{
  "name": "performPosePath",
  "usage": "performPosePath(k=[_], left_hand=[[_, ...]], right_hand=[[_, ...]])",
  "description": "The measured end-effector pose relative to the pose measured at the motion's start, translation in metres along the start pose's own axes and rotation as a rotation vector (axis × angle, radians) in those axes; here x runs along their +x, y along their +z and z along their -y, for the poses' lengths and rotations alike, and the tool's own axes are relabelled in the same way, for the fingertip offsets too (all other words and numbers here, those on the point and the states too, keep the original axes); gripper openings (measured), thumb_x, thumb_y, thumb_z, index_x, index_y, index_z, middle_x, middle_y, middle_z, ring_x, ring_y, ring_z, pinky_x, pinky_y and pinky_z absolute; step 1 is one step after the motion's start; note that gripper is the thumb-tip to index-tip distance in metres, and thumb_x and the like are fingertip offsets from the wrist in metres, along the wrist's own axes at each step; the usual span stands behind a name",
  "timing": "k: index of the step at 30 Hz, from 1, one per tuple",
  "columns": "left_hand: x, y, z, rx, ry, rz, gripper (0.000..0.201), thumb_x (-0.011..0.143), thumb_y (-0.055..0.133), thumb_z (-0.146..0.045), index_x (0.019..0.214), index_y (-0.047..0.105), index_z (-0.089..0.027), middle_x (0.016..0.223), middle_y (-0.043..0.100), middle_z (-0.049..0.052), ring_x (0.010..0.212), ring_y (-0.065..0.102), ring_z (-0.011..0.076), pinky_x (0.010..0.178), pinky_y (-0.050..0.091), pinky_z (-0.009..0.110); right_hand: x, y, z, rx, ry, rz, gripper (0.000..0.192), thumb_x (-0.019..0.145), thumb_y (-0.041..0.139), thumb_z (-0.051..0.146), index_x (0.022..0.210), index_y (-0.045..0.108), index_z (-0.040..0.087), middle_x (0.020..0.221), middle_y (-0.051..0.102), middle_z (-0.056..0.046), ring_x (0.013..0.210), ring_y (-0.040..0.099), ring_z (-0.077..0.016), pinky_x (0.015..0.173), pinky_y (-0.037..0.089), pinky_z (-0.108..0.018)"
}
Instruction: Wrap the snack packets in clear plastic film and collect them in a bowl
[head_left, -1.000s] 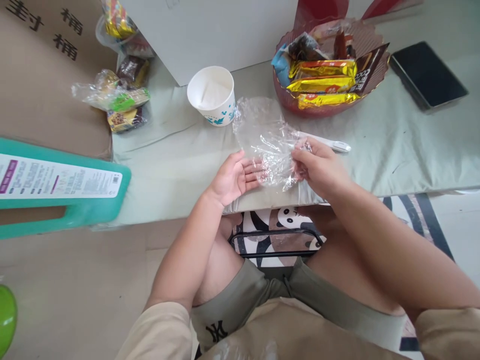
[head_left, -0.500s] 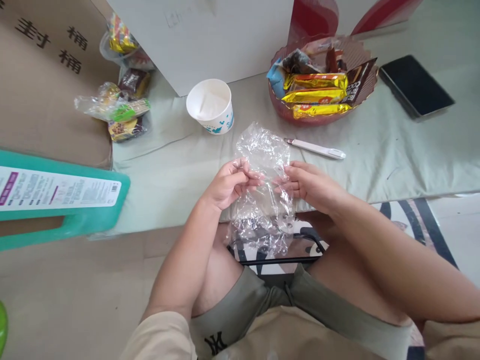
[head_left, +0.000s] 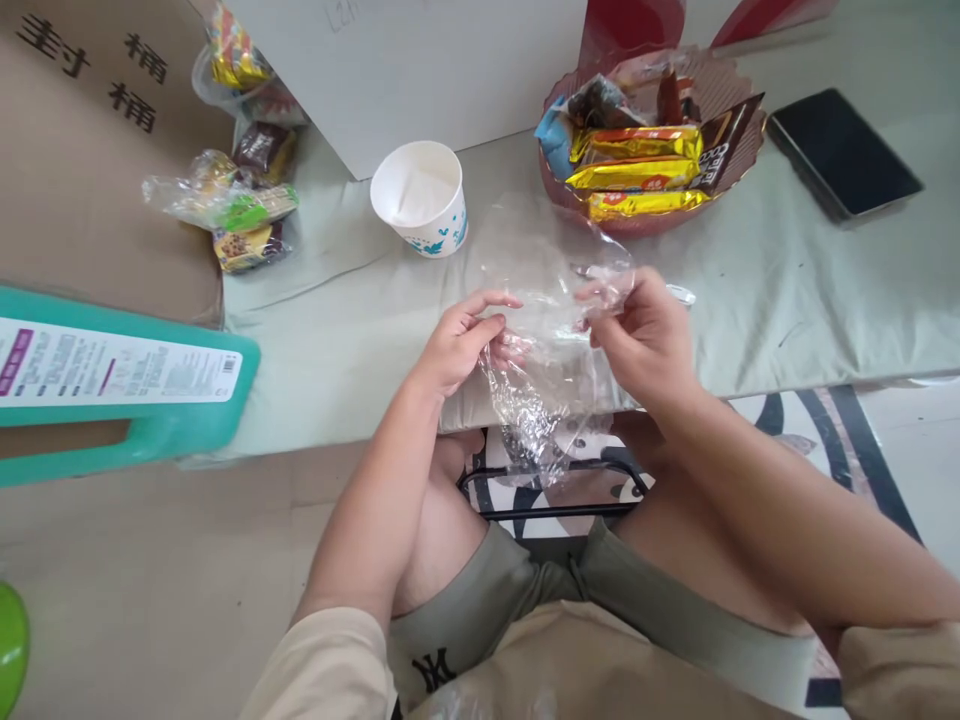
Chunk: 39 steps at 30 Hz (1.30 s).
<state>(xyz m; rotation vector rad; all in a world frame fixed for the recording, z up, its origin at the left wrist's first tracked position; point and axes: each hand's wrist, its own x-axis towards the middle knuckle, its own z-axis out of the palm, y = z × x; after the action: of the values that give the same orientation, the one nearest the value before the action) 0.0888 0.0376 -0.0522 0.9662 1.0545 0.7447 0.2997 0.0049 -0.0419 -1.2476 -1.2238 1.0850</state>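
Note:
A clear plastic bag hangs crinkled between my two hands, over the near edge of the cloth-covered table. My left hand grips its left side, fingers bent and thumb against them. On the other side my right hand pinches the bag's upper right part, the plastic spread over its fingertips. Behind the bag and right hand lies a white utility knife, mostly covered, only its end plain to see. Beyond my left hand stands a white paper cup with a blue leaf print; something white is inside.
A pink glass bowl of wrapped snacks stands behind the bag, with a black phone to its right. Wrapped snacks lie beside a cardboard box at left. A green jug is nearer; a white box stands behind.
My right hand has risen and turned, lifting the bag's upper right side over the utility knife. The bag is spread wider at the top; my left hand has shifted slightly up.

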Motion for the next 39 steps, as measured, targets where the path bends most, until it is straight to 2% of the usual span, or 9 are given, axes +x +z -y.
performPosePath(k=[3, 6, 11, 17, 23, 28, 31, 34, 39], left_hand=[[0.000, -0.003, 0.001, -0.040, 0.058, -0.004, 0.024, 0.082, 0.077, -0.032, 0.101, 0.069, -0.020, 0.078, 0.078, 0.000, 0.063, 0.075, 0.0136, 0.057, 0.056, 0.021], [0.000, -0.007, 0.002, -0.010, 0.137, -0.012, 0.026, 0.079, 0.084, -0.035, 0.093, 0.070, -0.020, 0.081, 0.078, 0.001, 0.064, 0.074, 0.0141, 0.061, 0.058, 0.025], [-0.004, -0.010, 0.000, 0.110, 0.209, -0.010, 0.020, 0.072, 0.090, -0.033, 0.075, 0.076, -0.019, 0.084, 0.078, 0.003, 0.070, 0.074, 0.0159, 0.068, 0.059, 0.029], [-0.013, -0.006, -0.005, 0.162, 0.282, 0.002, 0.007, 0.071, 0.088, -0.026, 0.073, 0.081, -0.023, 0.111, 0.080, 0.007, 0.094, 0.076, 0.0206, 0.075, 0.060, 0.030], [-0.015, -0.009, -0.002, 0.076, 0.309, -0.113, 0.016, 0.074, 0.086, -0.030, 0.066, 0.075, -0.023, 0.113, 0.075, 0.005, 0.098, 0.072, 0.0207, 0.073, 0.058, 0.030], [-0.012, -0.005, -0.005, -0.062, 0.267, -0.178, 0.042, 0.067, 0.092, -0.032, 0.104, 0.075, -0.028, 0.122, 0.071, 0.005, 0.119, 0.069, 0.0255, 0.080, 0.058, 0.027], [-0.005, -0.005, 0.000, -0.037, 0.188, -0.102, 0.067, 0.064, 0.094, -0.030, 0.126, 0.067, -0.030, 0.113, 0.075, 0.005, 0.103, 0.075, 0.0224, 0.076, 0.059, 0.026], [0.002, -0.006, 0.005, 0.033, 0.148, -0.053, 0.046, 0.067, 0.091, -0.027, 0.108, 0.071, -0.023, 0.087, 0.076, 0.001, 0.073, 0.073, 0.0151, 0.064, 0.057, 0.023], [0.005, -0.003, 0.001, -0.035, 0.170, -0.126, 0.009, 0.082, 0.075, -0.016, 0.086, 0.068, -0.020, 0.076, 0.073, -0.001, 0.061, 0.068, 0.0104, 0.060, 0.055, 0.021]], right_hand=[[0.001, -0.001, 0.000, 0.033, 0.065, 0.052, 0.032, 0.076, 0.078, 0.029, 0.101, 0.057, 0.027, 0.106, 0.068, -0.003, 0.075, 0.062, -0.0136, 0.069, 0.055, -0.030], [0.005, -0.002, -0.001, -0.036, 0.207, 0.138, 0.018, 0.079, 0.073, 0.031, 0.089, 0.060, 0.024, 0.085, 0.066, -0.002, 0.070, 0.061, -0.0150, 0.063, 0.052, -0.030], [0.008, -0.006, -0.003, -0.074, 0.050, 0.123, 0.028, 0.073, 0.079, 0.028, 0.097, 0.063, 0.029, 0.120, 0.068, -0.004, 0.108, 0.064, -0.0238, 0.082, 0.055, -0.036], [0.009, -0.006, -0.004, -0.105, -0.134, 0.222, 0.015, 0.082, 0.074, 0.038, 0.079, 0.066, 0.026, 0.124, 0.070, -0.007, 0.129, 0.058, -0.0288, 0.110, 0.045, -0.049], [0.008, -0.001, -0.006, 0.143, 0.089, 0.137, 0.034, 0.072, 0.084, 0.049, 0.076, 0.060, 0.026, 0.122, 0.070, -0.005, 0.123, 0.061, -0.0271, 0.081, 0.054, -0.036], [0.008, 0.001, -0.013, 0.166, 0.056, 0.179, 0.042, 0.067, 0.090, 0.050, 0.093, 0.066, 0.029, 0.132, 0.066, -0.003, 0.129, 0.060, -0.0254, 0.091, 0.056, -0.036], [0.010, 0.001, -0.013, 0.093, 0.022, 0.153, 0.041, 0.071, 0.087, 0.059, 0.077, 0.065, 0.024, 0.132, 0.066, -0.006, 0.131, 0.061, -0.0282, 0.102, 0.055, -0.043], [0.013, -0.002, -0.014, 0.096, -0.006, 0.187, 0.052, 0.064, 0.089, 0.066, 0.064, 0.063, 0.022, 0.133, 0.063, -0.008, 0.125, 0.065, -0.0319, 0.104, 0.056, -0.050], [0.015, -0.010, -0.023, 0.147, -0.050, 0.294, 0.050, 0.070, 0.086, 0.066, 0.061, 0.065, 0.021, 0.141, 0.057, -0.004, 0.115, 0.070, -0.0293, 0.110, 0.055, -0.055]])
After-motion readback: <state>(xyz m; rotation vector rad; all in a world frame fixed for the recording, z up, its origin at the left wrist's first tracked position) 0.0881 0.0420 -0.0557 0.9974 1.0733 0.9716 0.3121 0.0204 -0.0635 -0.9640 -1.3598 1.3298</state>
